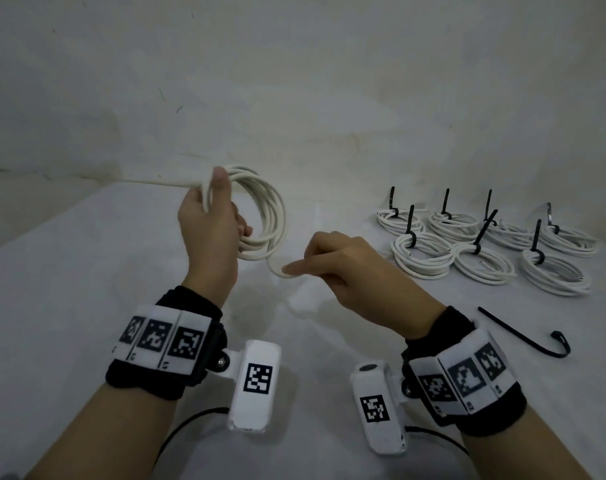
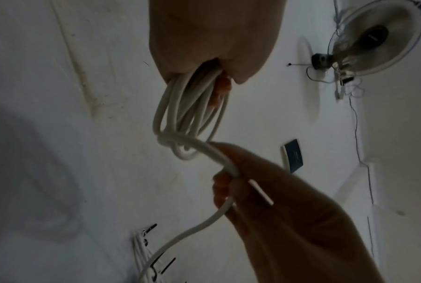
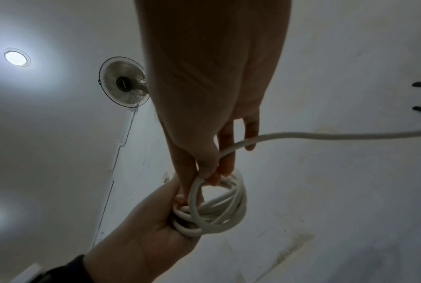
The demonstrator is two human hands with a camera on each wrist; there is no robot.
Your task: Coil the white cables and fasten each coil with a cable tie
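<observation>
My left hand (image 1: pixel 214 216) grips a coil of white cable (image 1: pixel 263 216) held upright above the table, fingers curled round its loops. In the right wrist view the same coil (image 3: pixel 219 214) sits in the left hand (image 3: pixel 156 235). My right hand (image 1: pixel 329 261) pinches the cable's free strand (image 1: pixel 277 270) just below the coil. The left wrist view shows that strand (image 2: pixel 214 155) running from the coil through the right hand's fingers (image 2: pixel 265 191) and trailing down. A loose black cable tie (image 1: pixel 530 337) lies on the table right of my right wrist.
Several tied white coils (image 1: pixel 485 244), each with a black tie standing up, lie at the table's right back. The table is covered with a white cloth (image 1: pixel 69 254) and a white wall stands behind it. A wall fan (image 3: pixel 123 82) shows in the wrist views.
</observation>
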